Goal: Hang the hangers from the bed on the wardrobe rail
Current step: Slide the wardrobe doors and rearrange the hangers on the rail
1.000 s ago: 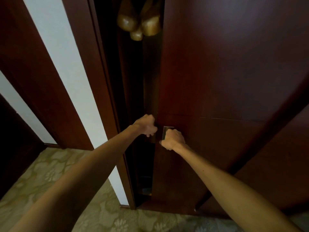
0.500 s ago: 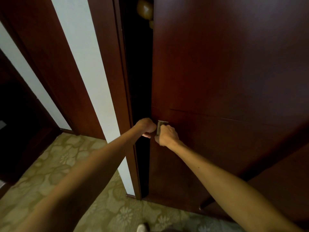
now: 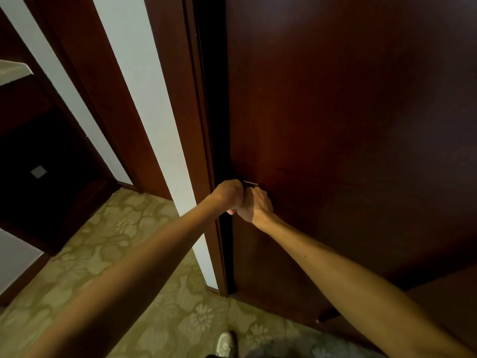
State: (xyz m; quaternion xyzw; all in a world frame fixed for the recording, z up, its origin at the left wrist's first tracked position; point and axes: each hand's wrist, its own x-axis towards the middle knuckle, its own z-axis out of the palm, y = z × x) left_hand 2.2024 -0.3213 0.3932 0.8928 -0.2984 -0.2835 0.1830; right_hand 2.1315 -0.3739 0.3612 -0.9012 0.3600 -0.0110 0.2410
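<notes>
Frame centre: left hand [image 3: 228, 194] and right hand [image 3: 255, 204], fingers curled, grip the dark reddish-brown wooden wardrobe door [image 3: 335, 125] at its metal handle [image 3: 249, 183].

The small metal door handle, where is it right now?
In the head view, the small metal door handle sits at the dark wooden wardrobe door's left edge, mid-height, just above the right hand.

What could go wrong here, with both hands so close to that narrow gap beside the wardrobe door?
The left hand is curled at the door's edge, right at the dark gap; if the door slides shut, its fingers could get pinched against the frame. The right hand grips the small metal handle and presses against the left, so a slip could knock the knuckles together.
</notes>
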